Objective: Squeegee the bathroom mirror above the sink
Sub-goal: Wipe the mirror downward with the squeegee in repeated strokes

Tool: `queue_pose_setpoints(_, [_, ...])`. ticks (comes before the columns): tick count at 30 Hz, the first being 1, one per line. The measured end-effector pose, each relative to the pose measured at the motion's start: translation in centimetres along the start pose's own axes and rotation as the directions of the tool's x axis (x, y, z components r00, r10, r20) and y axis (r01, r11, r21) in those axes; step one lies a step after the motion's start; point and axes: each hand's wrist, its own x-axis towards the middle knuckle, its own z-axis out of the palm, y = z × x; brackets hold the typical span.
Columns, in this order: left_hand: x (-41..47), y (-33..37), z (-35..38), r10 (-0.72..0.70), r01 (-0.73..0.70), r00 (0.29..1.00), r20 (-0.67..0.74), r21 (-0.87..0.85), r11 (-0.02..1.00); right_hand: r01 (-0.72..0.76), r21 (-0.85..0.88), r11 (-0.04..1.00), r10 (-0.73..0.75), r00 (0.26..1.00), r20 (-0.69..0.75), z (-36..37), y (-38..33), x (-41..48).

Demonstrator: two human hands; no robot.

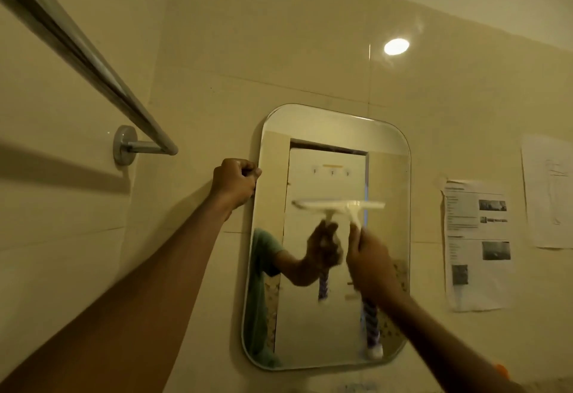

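Status: squeegee (pixel 366 205) is on the mirror (pixel 325 132), blade roughly level at about mid-height, spanning the centre to right-of-centre. The blade is blurred, so I read this as mid-stroke, probably a downward pull.

Right hand (pixel 370 256): fingers wrapped round the squeegee handle just under the head. The purple-striped tail of the handle hangs below the hand, over the mirror's lower right.

Left hand (pixel 235 180): fingers (pixel 251 172) curled tight at the mirror's left rim, upper part. It looks like a steadying grip, but I can't tell if they hook behind the glass.

Notes for doing this pass well:
- Keep the blade flat to the glass with even pressure across its width. The right end looks close to the right rim, so don't let it ride off.
- Pull straight to the bottom rim in one go. Stopping mid-glass likely leaves a line.
- The left strip of the mirror, beside the bracing hand, isn't covered by this pass. It needs an overlapping stroke, and the left hand will have to shift for it.
- Go easy on the rim. The mounting isn't visible, so don't lever on it.
- The paper sheets (pixel 477 243) taped right of the mirror are near, so avoid flicking water that way.

The sink is out of view below the mirror.
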Motion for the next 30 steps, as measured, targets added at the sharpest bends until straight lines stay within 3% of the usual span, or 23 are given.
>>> queue_pose_setpoints(4, [-0.2,0.1,0.0,-0.007,0.007,1.000,-0.010,0.016,1.000,-0.026,-0.085,0.996,0.033,0.996,0.079,-1.2,1.5,-3.6])
queue_pose_setpoints(6, [-0.3,0.2,0.1,-0.003,0.003,1.000,-0.017,0.026,1.000,-0.044,-0.053,0.998,0.049,0.995,0.089,-3.1,0.7,0.1])
queue_pose_setpoints(9, [-0.3,0.3,0.2,0.010,-0.008,0.999,-0.033,0.063,0.998,-0.073,0.010,0.997,0.073,0.997,-0.022,-6.6,-1.2,8.7])
queue_pose_setpoints(13, [-0.1,0.2,0.3,0.030,-0.025,0.998,-0.049,0.086,0.996,-0.058,-0.058,0.997,0.054,0.997,-0.053,-8.1,-0.9,13.7])
queue_pose_setpoints(19, [0.0,-0.1,0.5,0.047,-0.043,0.997,-0.053,0.085,0.995,-0.100,-0.018,0.995,0.099,0.994,-0.039,-4.1,5.8,1.5])
queue_pose_setpoints(22, [-0.4,0.0,0.5,0.046,-0.041,0.997,-0.063,0.085,0.996,-0.155,-0.030,0.987,0.157,0.985,0.075,-4.5,6.5,-3.3])
queue_pose_setpoints(25, [-0.6,0.3,0.5,0.033,-0.028,0.997,-0.072,0.078,0.997,-0.137,0.008,0.991,0.135,0.985,0.105,-6.7,4.0,0.8])
queue_pose_setpoints(30, [-0.7,0.2,0.8,0.036,-0.029,0.996,-0.087,0.085,0.996,-0.084,-0.020,0.996,0.082,0.993,-0.091,-9.4,-1.2,13.6])
